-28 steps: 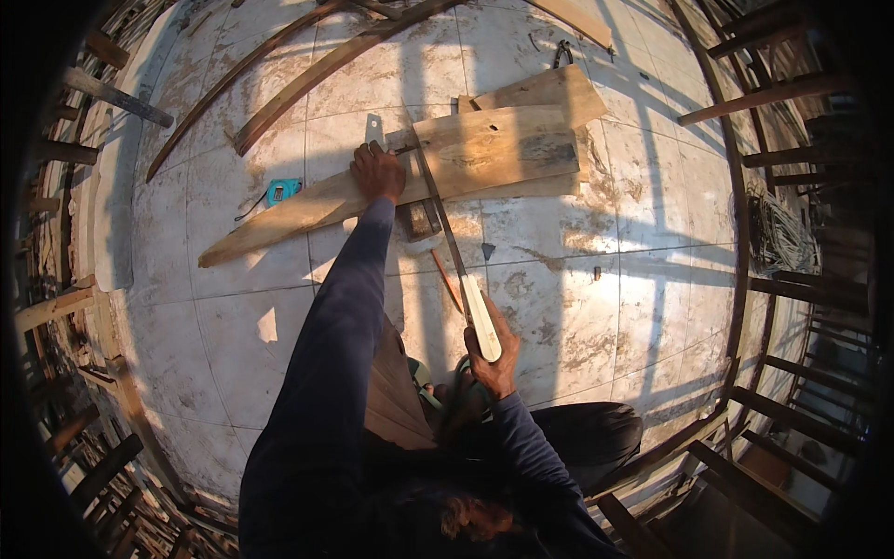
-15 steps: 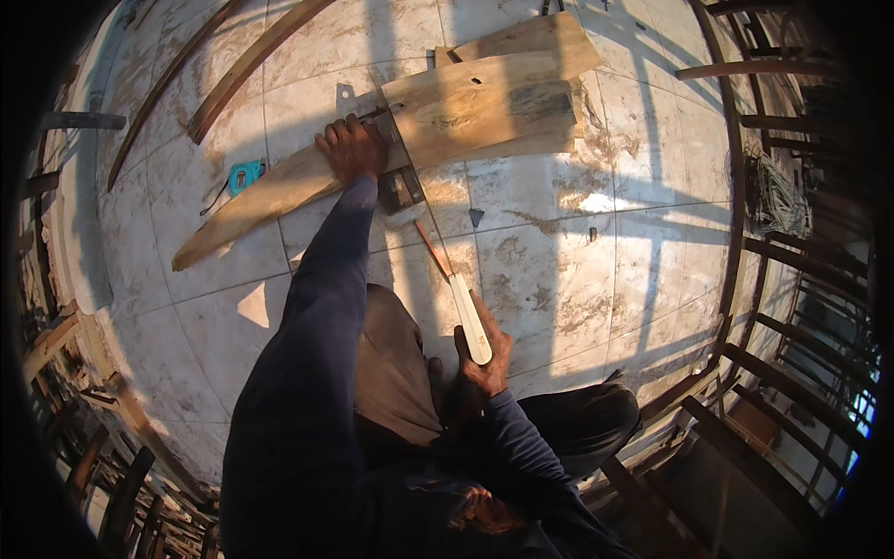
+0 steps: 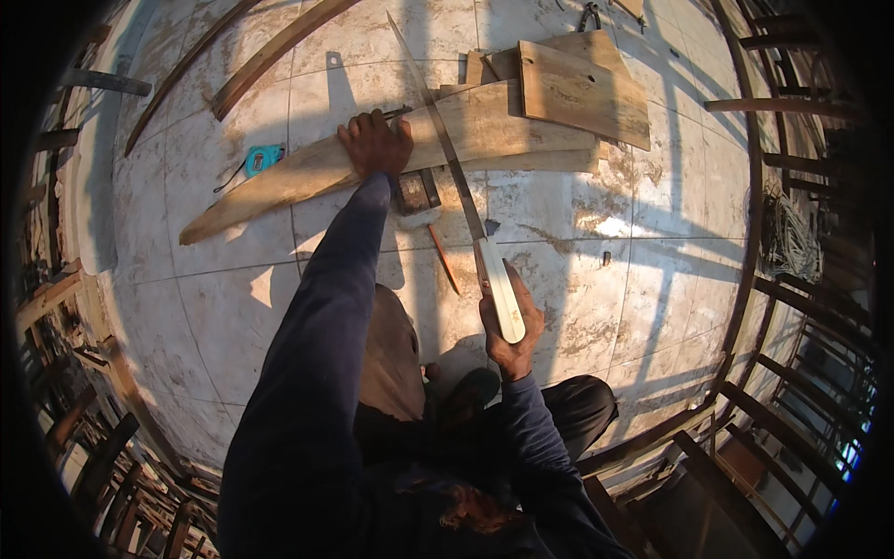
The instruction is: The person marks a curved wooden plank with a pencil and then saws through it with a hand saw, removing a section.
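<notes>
My right hand [image 3: 512, 321] is closed round the cream handle of a handsaw [image 3: 454, 168]. Its long tapered blade points away from me and crosses above a long curved wooden plank [image 3: 270, 191]. On that plank my left hand [image 3: 376, 146] presses down, its fingers curled over the far edge. A short board [image 3: 582, 91] lies askew on top of the plank's right part, and more boards show beneath. Under the plank, beside my left hand, sits a dark block [image 3: 416, 191]. A reddish pencil [image 3: 444, 259] lies on the floor between my hands.
A teal tape measure [image 3: 264, 159] is on the tiled floor at left. Two curved wooden strips [image 3: 279, 56] lie at the far left. Pliers [image 3: 589, 16] are at the far edge. Wooden frames [image 3: 792, 166] and a wire coil [image 3: 792, 233] line the right side.
The saw has shifted right and swung more upright, off the spot beside my left hand. A short board now sits turned on the right-hand boards. My left hand still presses on the plank.
</notes>
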Demonstrator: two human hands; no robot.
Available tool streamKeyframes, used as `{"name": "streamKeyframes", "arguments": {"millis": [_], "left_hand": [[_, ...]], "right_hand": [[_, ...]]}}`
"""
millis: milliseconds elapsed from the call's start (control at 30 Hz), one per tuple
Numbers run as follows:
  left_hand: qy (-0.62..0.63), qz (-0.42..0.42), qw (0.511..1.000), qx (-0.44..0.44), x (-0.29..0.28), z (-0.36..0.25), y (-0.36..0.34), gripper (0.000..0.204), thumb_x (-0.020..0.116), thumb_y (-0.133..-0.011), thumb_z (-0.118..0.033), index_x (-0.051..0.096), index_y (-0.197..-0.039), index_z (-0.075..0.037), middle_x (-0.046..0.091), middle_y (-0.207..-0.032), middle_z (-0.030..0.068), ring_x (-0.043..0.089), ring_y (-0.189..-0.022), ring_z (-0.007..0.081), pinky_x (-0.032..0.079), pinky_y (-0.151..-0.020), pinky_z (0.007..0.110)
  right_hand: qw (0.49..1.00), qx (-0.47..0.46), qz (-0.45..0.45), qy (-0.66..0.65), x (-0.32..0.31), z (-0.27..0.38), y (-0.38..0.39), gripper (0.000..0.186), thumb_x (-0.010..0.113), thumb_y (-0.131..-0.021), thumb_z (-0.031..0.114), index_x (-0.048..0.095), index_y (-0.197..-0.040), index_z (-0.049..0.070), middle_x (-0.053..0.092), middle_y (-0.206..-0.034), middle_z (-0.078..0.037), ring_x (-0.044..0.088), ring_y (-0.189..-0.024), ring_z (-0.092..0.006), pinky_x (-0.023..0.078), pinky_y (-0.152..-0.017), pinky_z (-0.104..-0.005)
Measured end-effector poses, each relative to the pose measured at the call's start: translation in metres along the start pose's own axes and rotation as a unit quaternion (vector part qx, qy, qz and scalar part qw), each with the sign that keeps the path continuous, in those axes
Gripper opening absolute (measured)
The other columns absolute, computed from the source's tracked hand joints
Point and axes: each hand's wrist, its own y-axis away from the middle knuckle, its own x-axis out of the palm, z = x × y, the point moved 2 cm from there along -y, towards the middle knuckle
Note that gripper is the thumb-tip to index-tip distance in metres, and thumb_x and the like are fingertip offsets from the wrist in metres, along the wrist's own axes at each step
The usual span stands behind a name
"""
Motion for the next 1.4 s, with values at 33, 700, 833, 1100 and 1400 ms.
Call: {"name": "streamKeyframes", "arguments": {"millis": [33, 700, 833, 1100, 1400], "left_hand": [[-0.002, -0.007, 1.0, 0.003, 0.002, 0.002, -0.002, 0.046, 0.058, -0.087, -0.045, 0.065, -0.101, -0.002, 0.064, -0.101, 0.017, 0.054, -0.106, 0.0322, 0.026, -0.108, 0.056], [-0.017, 0.006, 0.999, -0.046, -0.001, -0.014, -0.01, 0.062, 0.059, -0.084, -0.064, 0.064, -0.094, -0.004, 0.066, -0.094, 0.0179, 0.058, -0.098, 0.0314, 0.03, -0.1, 0.049], [0.009, 0.021, 0.999, -0.045, -0.002, -0.011, -0.007, 0.058, 0.057, -0.086, -0.06, 0.064, -0.092, -0.003, 0.064, -0.092, 0.0189, 0.056, -0.098, 0.0324, 0.029, -0.102, 0.052], [0.014, 0.01, 1.0, -0.018, -0.004, -0.019, -0.008, 0.034, 0.048, -0.095, -0.034, 0.066, -0.091, -0.005, 0.064, -0.092, 0.0182, 0.056, -0.097, 0.0336, 0.029, -0.101, 0.054], [0.049, -0.031, 0.998, -0.02, 0.001, -0.013, -0.009, 0.024, 0.051, -0.092, -0.025, 0.063, -0.086, -0.004, 0.061, -0.085, 0.0163, 0.053, -0.095, 0.032, 0.028, -0.102, 0.056]], "right_hand": [[1.0, -0.004, 0.019, -0.011, 0.009, -0.002, -0.002, 0.052, 0.073, -0.084, 0.01, 0.059, -0.133, 0.002, 0.071, -0.111, -0.017, 0.071, -0.098, -0.0228, 0.054, -0.083, -0.0323], [0.993, 0.059, 0.096, -0.029, 0.016, -0.003, 0.009, 0.064, 0.066, -0.08, 0.004, 0.051, -0.142, 0.007, 0.066, -0.124, -0.02, 0.072, -0.099, -0.0298, 0.056, -0.08, -0.0325], [0.982, 0.13, 0.132, -0.047, 0.002, 0.01, 0.022, 0.067, 0.066, -0.078, 0.001, 0.049, -0.143, 0.006, 0.065, -0.125, -0.021, 0.067, -0.112, -0.029, 0.053, -0.09, -0.0318], [0.98, 0.169, 0.1, -0.023, -0.026, 0.04, 0.054, 0.058, 0.064, -0.083, 0.004, 0.052, -0.139, 0.002, 0.071, -0.109, -0.017, 0.073, -0.092, -0.0246, 0.054, -0.079, -0.0297], [0.967, 0.218, 0.123, -0.052, 0.025, 0.037, -0.011, 0.054, 0.064, -0.082, 0.003, 0.055, -0.135, 0.002, 0.071, -0.097, -0.017, 0.071, -0.08, -0.0209, 0.053, -0.072, -0.0305]]}}
